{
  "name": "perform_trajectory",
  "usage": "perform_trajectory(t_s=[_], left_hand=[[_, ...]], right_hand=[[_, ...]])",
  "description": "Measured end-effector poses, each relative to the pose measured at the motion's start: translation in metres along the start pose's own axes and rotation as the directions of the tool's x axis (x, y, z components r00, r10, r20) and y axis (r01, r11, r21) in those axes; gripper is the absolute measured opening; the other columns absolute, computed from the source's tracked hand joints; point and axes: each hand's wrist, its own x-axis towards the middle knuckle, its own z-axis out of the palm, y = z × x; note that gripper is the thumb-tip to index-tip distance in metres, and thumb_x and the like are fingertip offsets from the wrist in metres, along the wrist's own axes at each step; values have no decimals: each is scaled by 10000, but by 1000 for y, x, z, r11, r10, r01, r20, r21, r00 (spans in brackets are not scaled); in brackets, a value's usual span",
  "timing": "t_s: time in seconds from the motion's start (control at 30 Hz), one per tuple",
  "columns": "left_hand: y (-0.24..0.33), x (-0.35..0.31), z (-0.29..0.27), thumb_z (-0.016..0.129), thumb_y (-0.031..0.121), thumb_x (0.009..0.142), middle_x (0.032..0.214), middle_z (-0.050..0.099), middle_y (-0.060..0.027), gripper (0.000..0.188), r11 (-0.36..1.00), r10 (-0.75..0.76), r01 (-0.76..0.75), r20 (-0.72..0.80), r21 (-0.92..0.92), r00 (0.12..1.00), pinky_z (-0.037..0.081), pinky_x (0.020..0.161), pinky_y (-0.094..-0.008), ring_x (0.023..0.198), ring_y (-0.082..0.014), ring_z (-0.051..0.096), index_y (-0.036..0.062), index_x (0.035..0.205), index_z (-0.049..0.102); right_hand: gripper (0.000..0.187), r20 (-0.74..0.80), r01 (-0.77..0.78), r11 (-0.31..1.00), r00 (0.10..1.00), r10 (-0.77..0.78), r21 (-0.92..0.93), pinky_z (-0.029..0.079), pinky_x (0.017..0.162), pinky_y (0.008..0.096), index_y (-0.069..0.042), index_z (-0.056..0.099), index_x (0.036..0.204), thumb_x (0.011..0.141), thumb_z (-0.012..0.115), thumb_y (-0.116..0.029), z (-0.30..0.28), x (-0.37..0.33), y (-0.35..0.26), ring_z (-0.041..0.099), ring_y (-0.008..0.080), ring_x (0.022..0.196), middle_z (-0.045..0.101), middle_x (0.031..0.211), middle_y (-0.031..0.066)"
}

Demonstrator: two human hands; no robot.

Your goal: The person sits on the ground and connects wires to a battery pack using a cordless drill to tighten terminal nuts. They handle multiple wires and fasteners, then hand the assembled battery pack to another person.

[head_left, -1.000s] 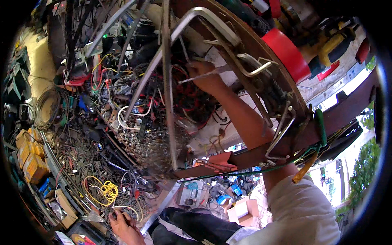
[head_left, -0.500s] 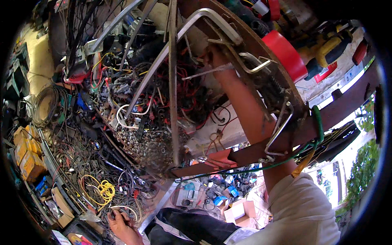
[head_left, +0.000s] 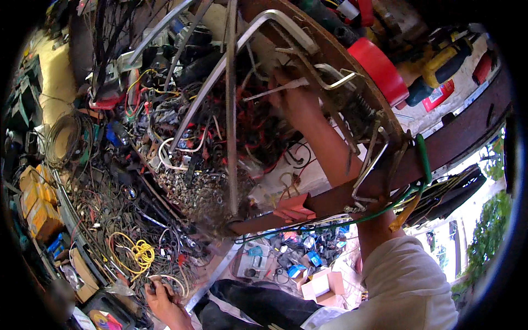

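Observation:
My right hand (head_left: 297,104) reaches through the rusty metal frame (head_left: 330,206) over a heap of red and black wires (head_left: 256,121). Its fingers are partly hidden behind hanging metal rods, so I cannot tell what they touch. A large silver hex key (head_left: 212,77) hangs beside this hand, with a smaller hex key (head_left: 369,173) on the frame by my forearm. Low on the left, my left hand (head_left: 164,308) has its fingers curled round something dark that I cannot make out. A white cable (head_left: 175,280) loops just above it.
A red tape roll (head_left: 378,71) and a yellow-and-black power tool (head_left: 448,63) are at the upper right. Yellow cable (head_left: 140,256) lies coiled on tangled wires at the left. An open cardboard box (head_left: 324,283) stands below the frame. Green cord (head_left: 423,159) wraps the frame.
My right hand has moved slightly down and left among the wires. The left hand stays nearly in place, and the whole view has shifted a little.

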Motion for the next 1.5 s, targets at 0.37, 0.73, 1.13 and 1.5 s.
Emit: perform_trajectory(t_s=[0.37,0.73,1.13,1.5], left_hand=[[-37,-98,-63,618,82,893,693,498,15,82,979,-188,183,-51,-90,981,301,465,-208,535,-52,407,4,887,592],[-67,-205,-154,613,203,904,804,555,-40,282,777,-152,5,-180,-629,972,366,577,-280,601,-109,441,-14,1084,623],[-175,-323,-308,648,113,893,801,595,37,124,990,112,-137,-742,28,661,425,668,-227,721,-66,503,4,949,662],[-250,-412,-321,665,140,904,863,632,22,209,462,-405,-456,-638,-761,655,442,653,-207,759,-49,556,10,1067,662]], right_hand=[[170,454,-713,534,330,828,-455,449,562,286,-35,561,1019,963,524,-190,-39,-280,4,534,175,576,587,763,91],[174,874,-978,206,76,480,-28,403,485,245,-36,536,1043,969,559,-191,175,-437,-89,505,120,544,592,764,81],[95,666,-670,250,-482,569,-699,391,441,290,-50,536,980,979,504,-139,211,-618,-184,465,141,472,506,647,66],[152,681,-360,690,-684,262,-628,514,633,303,-40,465,1071,999,483,-173,213,-785,-186,606,184,683,612,876,113]])
